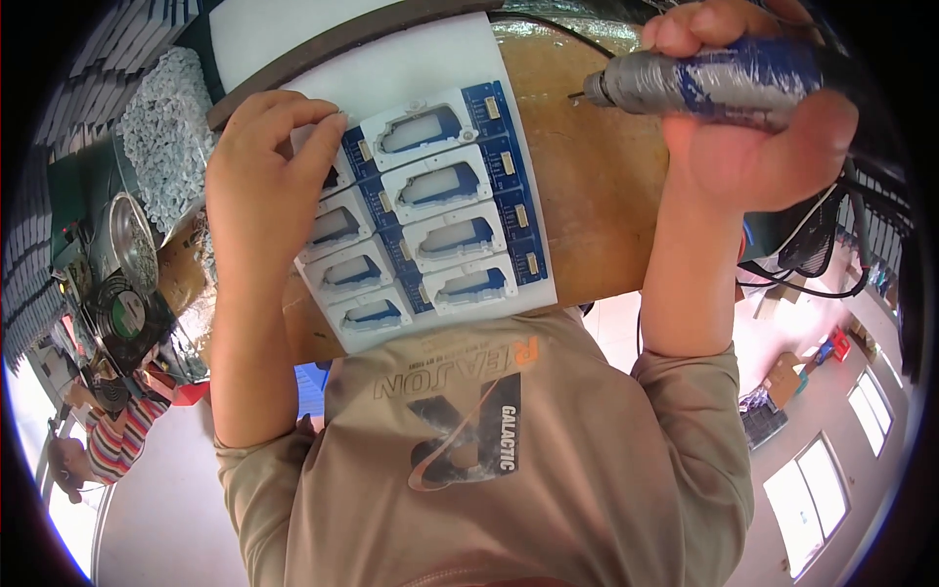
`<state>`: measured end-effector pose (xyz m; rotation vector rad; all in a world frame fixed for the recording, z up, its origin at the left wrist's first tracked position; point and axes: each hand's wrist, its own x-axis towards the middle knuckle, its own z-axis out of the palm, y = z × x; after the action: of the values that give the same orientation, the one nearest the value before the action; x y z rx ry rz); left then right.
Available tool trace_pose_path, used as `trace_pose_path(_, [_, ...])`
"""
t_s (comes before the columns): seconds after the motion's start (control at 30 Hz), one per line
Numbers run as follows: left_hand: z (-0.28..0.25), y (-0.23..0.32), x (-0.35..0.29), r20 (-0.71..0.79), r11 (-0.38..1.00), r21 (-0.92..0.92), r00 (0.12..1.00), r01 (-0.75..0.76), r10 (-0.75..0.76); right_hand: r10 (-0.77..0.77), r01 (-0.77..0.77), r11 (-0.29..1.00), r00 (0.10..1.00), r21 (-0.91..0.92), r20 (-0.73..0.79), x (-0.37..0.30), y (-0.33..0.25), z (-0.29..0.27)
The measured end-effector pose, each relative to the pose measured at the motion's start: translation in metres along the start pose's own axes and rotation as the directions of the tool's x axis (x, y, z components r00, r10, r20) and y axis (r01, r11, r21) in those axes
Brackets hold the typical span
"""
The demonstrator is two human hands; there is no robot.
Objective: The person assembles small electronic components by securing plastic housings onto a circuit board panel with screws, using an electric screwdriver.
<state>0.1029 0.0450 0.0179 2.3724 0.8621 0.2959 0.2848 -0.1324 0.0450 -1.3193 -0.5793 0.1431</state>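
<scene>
My right hand (748, 157) is wrapped round an electric screwdriver (704, 78) with a grey and blue wrapped body. Its thin bit points left, above the brown tabletop and apart from the boards. At the upper left of the boards, my left hand (264, 161) has thumb and forefinger pinched together. Whatever sits between those fingertips is too small to make out. Below them lies a panel of blue circuit boards (507, 186) with small cream connectors. Several white plastic frames (430, 188) rest on it in two columns; my left hand hides part of the left column.
The panel lies on a white sheet (533, 264) on the brown table (597, 196). A dark curved bar (372, 29) crosses behind it. Left stand a heap of small pale parts (166, 122) and a metal bowl (132, 240). Black cables (831, 289) hang right. Another person (122, 440) is far left.
</scene>
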Motion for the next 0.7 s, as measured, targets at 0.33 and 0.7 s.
trace_pose_path(0.33, [-0.002, -0.003, -0.013, -0.075, 0.972, 0.086, 0.971, -0.220, 0.227, -0.181, 0.181, 0.983, 0.983, -0.030, 0.008, 0.010, 0.006, -0.007])
trace_pose_path(0.7, [0.005, -0.011, -0.036, 0.019, 0.778, 0.309, 0.821, -0.547, 0.570, -0.192, 0.192, 0.980, 0.981, 0.053, -0.003, 0.006, 0.009, -0.007])
